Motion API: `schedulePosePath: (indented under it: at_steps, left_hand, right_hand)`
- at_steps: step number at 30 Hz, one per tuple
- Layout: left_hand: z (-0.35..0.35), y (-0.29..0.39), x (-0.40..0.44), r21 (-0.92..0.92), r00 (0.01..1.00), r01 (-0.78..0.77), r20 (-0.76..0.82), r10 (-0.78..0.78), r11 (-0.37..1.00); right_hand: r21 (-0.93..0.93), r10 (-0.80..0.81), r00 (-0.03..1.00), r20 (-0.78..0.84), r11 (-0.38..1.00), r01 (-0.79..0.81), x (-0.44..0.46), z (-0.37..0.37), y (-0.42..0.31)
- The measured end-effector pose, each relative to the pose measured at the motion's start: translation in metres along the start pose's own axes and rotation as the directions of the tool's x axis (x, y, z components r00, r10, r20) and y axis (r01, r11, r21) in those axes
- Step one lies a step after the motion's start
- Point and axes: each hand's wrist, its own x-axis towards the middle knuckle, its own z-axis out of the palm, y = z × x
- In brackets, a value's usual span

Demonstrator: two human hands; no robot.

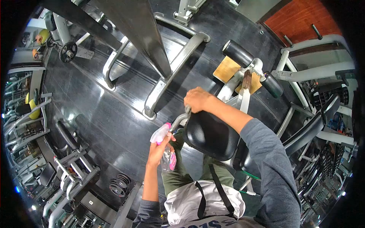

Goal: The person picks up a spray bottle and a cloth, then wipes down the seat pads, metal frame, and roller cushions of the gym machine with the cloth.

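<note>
My left hand is wrapped round a clear spray bottle with a pink and white spray head, close to the lower end of a curved metal handle. My right hand is closed at the upper end of that handle, beside the front corner of a black padded seat; whatever lies inside its fingers is hidden. The right forearm passes over the seat's upper edge.
A grey metal machine frame stands on the dark floor ahead. Black foam rollers sit beyond the seat. A padded bench is at the right, weight plates lie at the lower left, and more machines line both sides.
</note>
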Motion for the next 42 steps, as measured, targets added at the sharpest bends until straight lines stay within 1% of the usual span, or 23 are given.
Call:
schedulePosePath:
  at_steps: [1,2,4,5,8,9,11,13,16,17,19,23,25,26,29,31,33,34,35,37,39,41,42]
  left_hand:
    - [0.004,0.002,0.001,0.005,1.0,0.003,-0.003,-0.003,1.0]
    - [0.008,0.005,0.002,0.007,1.0,0.001,0.01,-0.001,1.0]
    - [0.017,0.014,0.004,0.023,1.0,0.004,0.01,-0.004,1.0]
    - [0.019,0.016,0.006,0.03,1.0,0.014,0.003,-0.014,0.999]
    - [0.026,0.02,0.015,0.064,0.995,0.068,0.064,-0.072,0.996]
    - [0.03,0.021,0.018,0.071,0.994,0.074,0.07,-0.079,0.995]
    - [0.039,0.024,0.024,0.058,0.994,0.029,0.107,-0.035,0.998]
    - [0.043,0.022,0.032,0.068,0.99,0.042,0.133,-0.051,0.997]
    - [0.047,0.028,0.041,0.131,0.979,0.076,0.181,-0.099,0.988]
    - [0.046,0.031,0.043,0.185,0.97,0.099,0.199,-0.136,0.978]
    - [0.048,0.037,0.047,0.214,0.973,0.089,0.191,-0.131,0.973]
    - [0.052,0.045,0.058,0.28,0.973,0.104,0.17,-0.156,0.954]
    - [0.05,0.045,0.065,0.286,0.969,0.108,0.181,-0.165,0.952]
    - [0.05,0.046,0.068,0.291,0.968,0.114,0.182,-0.172,0.95]
    - [0.051,0.045,0.076,0.326,0.966,0.112,0.185,-0.18,0.939]
    - [0.052,0.046,0.077,0.349,0.955,0.148,0.193,-0.225,0.925]
    - [0.05,0.046,0.078,0.354,0.951,0.151,0.203,-0.234,0.923]
    - [0.05,0.047,0.079,0.353,0.948,0.152,0.213,-0.237,0.923]
    - [0.05,0.048,0.08,0.363,0.946,0.148,0.218,-0.238,0.92]
    - [0.051,0.05,0.082,0.335,0.93,0.173,0.253,-0.266,0.926]
    - [0.052,0.052,0.075,0.38,0.923,0.221,0.217,-0.318,0.898]
    - [0.052,0.053,0.082,0.354,0.917,0.215,0.247,-0.312,0.91]
    - [0.051,0.054,0.085,0.364,0.911,0.219,0.255,-0.323,0.905]
  right_hand:
    - [-0.095,0.033,0.993,-0.113,0.994,-0.044,0.001,0.003,0.009]
    - [-0.087,0.029,0.993,-0.116,0.995,-0.04,0.004,0.006,0.018]
    - [-0.033,0.195,0.98,-0.05,0.98,-0.196,0.011,0.001,0.023]
    - [-0.02,0.19,0.981,-0.047,0.981,-0.191,0.013,0.003,0.02]
    - [-0.013,0.118,0.987,0.11,0.993,-0.118,0.013,-0.015,0.005]
    - [-0.005,0.125,0.986,0.11,0.992,-0.125,0.012,-0.013,0.002]
    - [0.105,-0.071,0.994,0.079,0.993,0.062,0.007,-0.012,-0.002]
    - [0.142,-0.066,0.995,0.072,0.988,0.055,-0.001,-0.015,0.006]
    - [0.1,0.092,0.992,-0.083,0.991,-0.084,0.001,-0.003,0.04]
    - [0.221,0.156,0.987,-0.03,0.964,-0.146,0.002,0.001,0.055]
    - [0.298,0.229,0.973,-0.021,0.931,-0.212,-0.004,0.002,0.066]
    - [0.387,0.238,0.967,0.095,0.886,-0.256,-0.008,-0.005,0.064]
    - [0.328,0.13,0.99,0.062,0.934,-0.143,-0.012,-0.006,0.056]
    - [0.323,0.067,0.997,-0.032,0.945,-0.053,-0.015,-0.002,0.054]
    - [0.245,-0.122,0.979,-0.162,0.956,0.16,-0.021,0.004,0.04]
    - [0.273,-0.118,0.979,-0.165,0.949,0.16,-0.021,0.01,0.045]
    - [0.448,0.005,0.984,-0.179,0.891,0.077,-0.019,0.011,0.061]
    - [0.463,0.065,0.992,-0.108,0.886,-0.007,-0.02,0.007,0.066]
    - [0.466,0.073,0.991,-0.116,0.885,-0.011,-0.02,0.008,0.07]
    - [0.546,0.2,0.977,-0.071,0.828,-0.129,-0.021,0.016,0.077]
    - [0.528,0.236,0.97,-0.055,0.832,-0.172,-0.026,0.028,0.072]
    - [0.559,0.397,0.917,-0.046,0.771,-0.305,-0.03,0.038,0.078]
    - [0.568,0.41,0.911,-0.043,0.76,-0.315,-0.035,0.047,0.085]
